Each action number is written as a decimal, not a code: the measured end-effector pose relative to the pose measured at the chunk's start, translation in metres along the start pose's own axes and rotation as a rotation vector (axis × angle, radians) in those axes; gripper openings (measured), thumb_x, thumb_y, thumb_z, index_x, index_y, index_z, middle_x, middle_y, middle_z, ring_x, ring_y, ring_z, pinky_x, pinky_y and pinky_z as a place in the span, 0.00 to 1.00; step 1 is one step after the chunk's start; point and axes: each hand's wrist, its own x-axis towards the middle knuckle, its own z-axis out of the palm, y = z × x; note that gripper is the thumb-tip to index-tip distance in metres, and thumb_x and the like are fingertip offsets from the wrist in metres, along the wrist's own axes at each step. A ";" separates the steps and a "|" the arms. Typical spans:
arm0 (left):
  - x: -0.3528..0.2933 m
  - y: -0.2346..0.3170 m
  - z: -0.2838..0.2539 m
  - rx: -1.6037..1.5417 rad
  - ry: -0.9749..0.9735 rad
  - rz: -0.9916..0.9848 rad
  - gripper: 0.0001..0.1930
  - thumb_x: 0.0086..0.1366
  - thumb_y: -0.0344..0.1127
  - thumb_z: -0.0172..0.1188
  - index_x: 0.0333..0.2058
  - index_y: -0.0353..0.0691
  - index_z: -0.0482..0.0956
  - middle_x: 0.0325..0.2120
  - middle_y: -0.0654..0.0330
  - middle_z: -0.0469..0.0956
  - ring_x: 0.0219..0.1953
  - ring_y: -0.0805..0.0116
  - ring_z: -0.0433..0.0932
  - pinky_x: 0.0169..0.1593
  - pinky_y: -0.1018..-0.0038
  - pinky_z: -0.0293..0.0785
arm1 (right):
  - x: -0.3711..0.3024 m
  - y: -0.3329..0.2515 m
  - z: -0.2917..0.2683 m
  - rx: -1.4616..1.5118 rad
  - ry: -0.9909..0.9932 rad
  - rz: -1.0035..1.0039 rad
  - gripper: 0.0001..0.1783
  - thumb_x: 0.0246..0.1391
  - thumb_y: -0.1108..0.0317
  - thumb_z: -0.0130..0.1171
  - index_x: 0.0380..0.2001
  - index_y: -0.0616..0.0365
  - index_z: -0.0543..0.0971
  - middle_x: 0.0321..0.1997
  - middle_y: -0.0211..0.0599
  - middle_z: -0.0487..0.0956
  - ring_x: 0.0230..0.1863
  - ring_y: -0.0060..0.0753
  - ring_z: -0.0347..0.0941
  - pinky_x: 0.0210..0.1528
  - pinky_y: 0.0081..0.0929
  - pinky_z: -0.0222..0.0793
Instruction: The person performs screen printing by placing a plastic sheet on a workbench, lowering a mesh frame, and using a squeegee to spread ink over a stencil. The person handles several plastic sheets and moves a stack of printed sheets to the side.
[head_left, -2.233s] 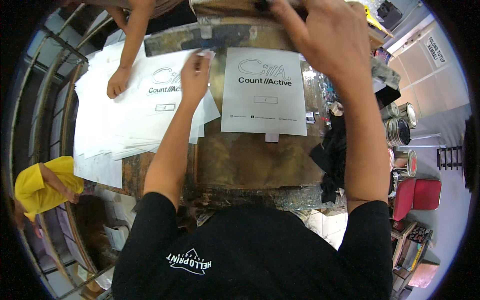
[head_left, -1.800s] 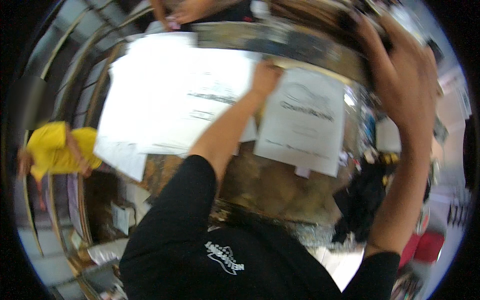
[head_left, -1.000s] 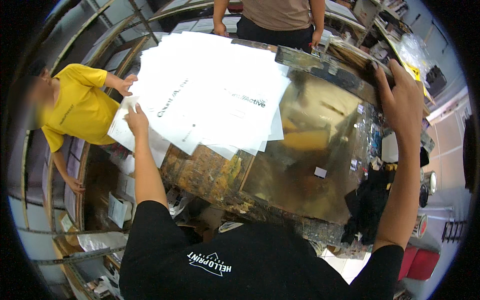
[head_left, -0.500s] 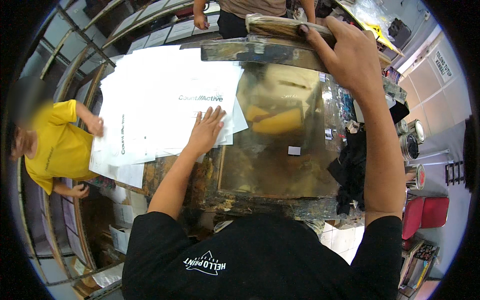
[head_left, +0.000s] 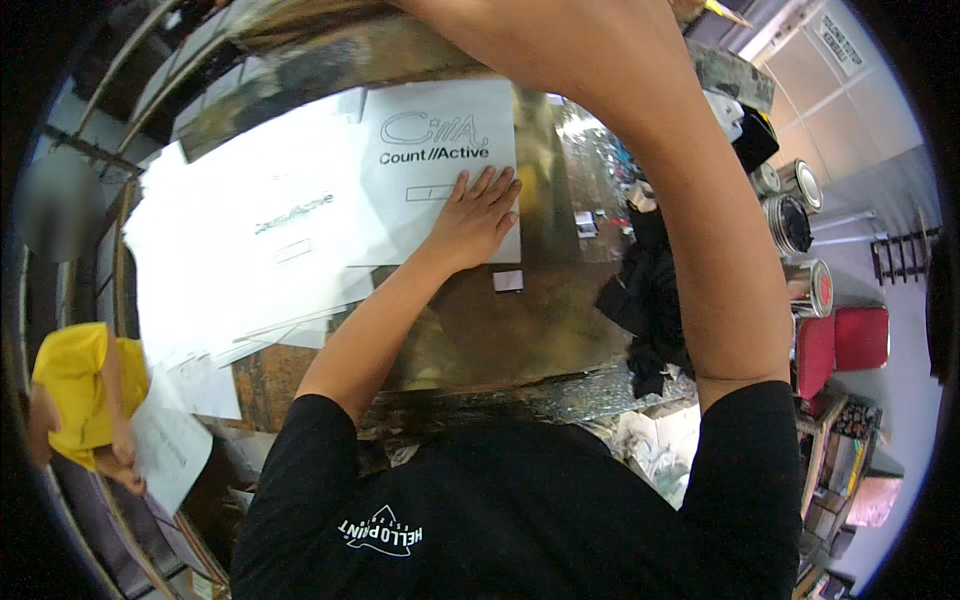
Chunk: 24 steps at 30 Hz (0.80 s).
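Shifted rightward, the left hand (head_left: 470,230) lies palm-down, fingers (head_left: 485,187) apart, on a printed sheet (head_left: 425,175); right hand unseen.

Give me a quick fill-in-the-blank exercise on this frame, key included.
The wearer's ____ hand rests on a printed sheet.
The other hand is out of view past the picture's ____ edge.
The co-worker's shirt is ____.
In the picture, the black cloth lies to the ____ of that sheet.
Missing words: left; top; yellow; right.
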 end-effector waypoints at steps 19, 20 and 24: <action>0.040 0.072 -0.003 -0.104 0.124 -0.107 0.34 0.79 0.53 0.49 0.74 0.37 0.62 0.76 0.48 0.59 0.79 0.50 0.55 0.79 0.45 0.43 | -0.002 0.003 0.003 0.072 0.022 -0.022 0.33 0.76 0.40 0.43 0.23 0.53 0.76 0.20 0.31 0.73 0.23 0.31 0.65 0.42 0.39 0.69; 0.031 0.060 -0.019 -0.087 0.229 -0.147 0.34 0.78 0.53 0.53 0.73 0.37 0.64 0.73 0.46 0.64 0.77 0.47 0.59 0.78 0.45 0.49 | -0.003 0.003 0.003 0.095 0.030 -0.030 0.33 0.76 0.39 0.43 0.24 0.53 0.76 0.21 0.31 0.73 0.24 0.31 0.66 0.43 0.39 0.69; -0.049 -0.006 -0.126 -0.848 0.483 -0.753 0.41 0.68 0.40 0.74 0.73 0.39 0.63 0.48 0.53 0.87 0.49 0.60 0.86 0.50 0.66 0.84 | -0.009 0.003 -0.005 0.114 -0.048 -0.022 0.33 0.75 0.38 0.44 0.26 0.54 0.76 0.22 0.32 0.74 0.26 0.31 0.67 0.45 0.39 0.67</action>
